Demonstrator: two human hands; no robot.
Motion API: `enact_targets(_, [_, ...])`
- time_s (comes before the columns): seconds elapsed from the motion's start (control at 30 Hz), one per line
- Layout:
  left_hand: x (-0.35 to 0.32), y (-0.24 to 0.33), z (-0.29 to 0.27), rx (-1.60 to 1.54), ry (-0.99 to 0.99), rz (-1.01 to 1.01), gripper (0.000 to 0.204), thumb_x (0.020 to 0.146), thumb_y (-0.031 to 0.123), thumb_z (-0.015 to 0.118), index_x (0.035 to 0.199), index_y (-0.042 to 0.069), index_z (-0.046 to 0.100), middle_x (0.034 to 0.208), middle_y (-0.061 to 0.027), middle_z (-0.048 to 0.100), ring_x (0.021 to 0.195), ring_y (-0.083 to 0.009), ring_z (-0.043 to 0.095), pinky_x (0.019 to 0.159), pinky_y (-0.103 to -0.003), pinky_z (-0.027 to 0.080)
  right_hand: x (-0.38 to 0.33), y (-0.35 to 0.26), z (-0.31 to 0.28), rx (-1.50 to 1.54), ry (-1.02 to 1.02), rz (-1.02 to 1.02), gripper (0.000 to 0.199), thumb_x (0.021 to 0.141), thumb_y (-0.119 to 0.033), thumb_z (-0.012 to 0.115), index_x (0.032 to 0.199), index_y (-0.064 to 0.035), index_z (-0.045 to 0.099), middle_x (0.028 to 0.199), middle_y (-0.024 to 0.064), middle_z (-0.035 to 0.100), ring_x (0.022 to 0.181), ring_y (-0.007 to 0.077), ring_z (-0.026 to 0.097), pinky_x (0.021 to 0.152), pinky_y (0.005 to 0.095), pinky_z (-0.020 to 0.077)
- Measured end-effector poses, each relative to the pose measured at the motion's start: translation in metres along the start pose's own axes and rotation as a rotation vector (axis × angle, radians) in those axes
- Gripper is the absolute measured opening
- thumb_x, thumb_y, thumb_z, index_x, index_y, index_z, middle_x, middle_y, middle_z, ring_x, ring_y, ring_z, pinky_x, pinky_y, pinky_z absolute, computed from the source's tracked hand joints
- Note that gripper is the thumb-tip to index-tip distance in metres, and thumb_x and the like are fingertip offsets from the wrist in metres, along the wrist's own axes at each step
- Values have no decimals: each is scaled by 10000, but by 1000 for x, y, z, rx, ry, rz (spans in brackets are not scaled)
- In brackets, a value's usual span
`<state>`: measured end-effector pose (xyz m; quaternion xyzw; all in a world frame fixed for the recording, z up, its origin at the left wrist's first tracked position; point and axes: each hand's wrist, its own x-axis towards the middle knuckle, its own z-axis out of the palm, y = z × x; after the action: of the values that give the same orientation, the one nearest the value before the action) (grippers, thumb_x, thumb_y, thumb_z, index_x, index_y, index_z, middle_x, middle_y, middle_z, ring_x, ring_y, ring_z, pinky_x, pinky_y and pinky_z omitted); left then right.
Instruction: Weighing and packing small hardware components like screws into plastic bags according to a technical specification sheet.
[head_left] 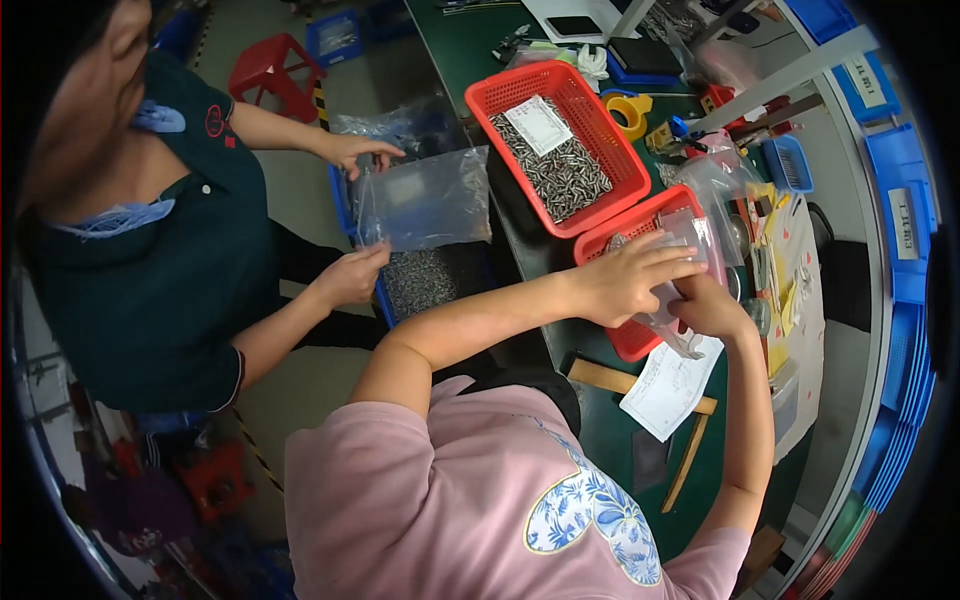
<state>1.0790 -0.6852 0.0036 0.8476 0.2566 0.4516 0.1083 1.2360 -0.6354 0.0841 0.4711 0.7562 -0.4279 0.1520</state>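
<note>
My left hand (625,280) reaches over the nearer red basket (628,345), its fingers stretched and spread across a clear plastic bag (675,340). Beside its fingertips, my right hand (712,305) is curled with bent fingers closed on the same bag. Part of the bag stands up behind my fingers, and a crumpled end hangs below them. My hands and the bag hide most of this basket's inside. Just beyond it, a larger red basket (632,170) holds many small metal pins (565,180) with a white paper slip (538,125) on top.
At left a co-worker's hands (355,275) hold another clear bag (425,205) above a blue bin (385,305) of small metal parts. A hammer (690,455) and a written sheet (672,385) lie nearest me. Yellow tape (628,115) sits behind; blue bins (900,200) line the right.
</note>
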Motion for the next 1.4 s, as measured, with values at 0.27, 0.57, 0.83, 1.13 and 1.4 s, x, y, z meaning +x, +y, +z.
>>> enact_targets(0.27, [-5, 23, 14, 72, 48, -10, 70, 565, 82, 564, 498, 62, 561, 1259, -104, 373, 1202, -248, 286, 961, -481, 230, 27, 6, 21, -536, -99, -153, 450, 649, -43, 486, 1100, -53, 482, 848, 165, 581, 773, 248, 580, 643, 362, 467])
enact_targets(0.57, [-8, 42, 32, 74, 256, -208, 57, 594, 65, 557, 592, 8, 565, 1217, -169, 380, 1150, -323, 331, 932, -459, 274, 15, 36, 14, -360, 110, -28, 358, 659, -46, 498, 1014, -13, 530, 817, 141, 583, 800, 214, 557, 696, 306, 440])
enact_targets(0.83, [-11, 55, 53, -19, 295, -301, 32, 573, 14, 555, 562, -8, 535, 1202, -188, 375, 1142, -359, 326, 930, -423, 308, 17, 34, 22, 100, -253, 48, 360, 652, -57, 537, 1006, 8, 537, 901, 121, 575, 828, 179, 540, 730, 286, 424])
enact_targets(1.13, [-3, 69, 62, 6, 219, -236, 77, 636, 37, 573, 588, -2, 528, 1154, -156, 431, 1106, -324, 391, 846, -385, 393, 39, 77, 41, -140, 34, -79, 360, 691, -114, 530, 1029, 7, 520, 973, 138, 561, 873, 200, 538, 768, 307, 412])
enact_targets(1.4, [36, -26, 26, -165, -57, -347, 311, 686, 0, 514, 982, 93, 508, 1218, -173, 344, 1121, -335, 361, 898, -365, 348, -30, 73, -16, 410, 123, -125, 514, 807, -448, 448, 1108, -33, 498, 1006, 152, 561, 990, 226, 509, 905, 319, 326])
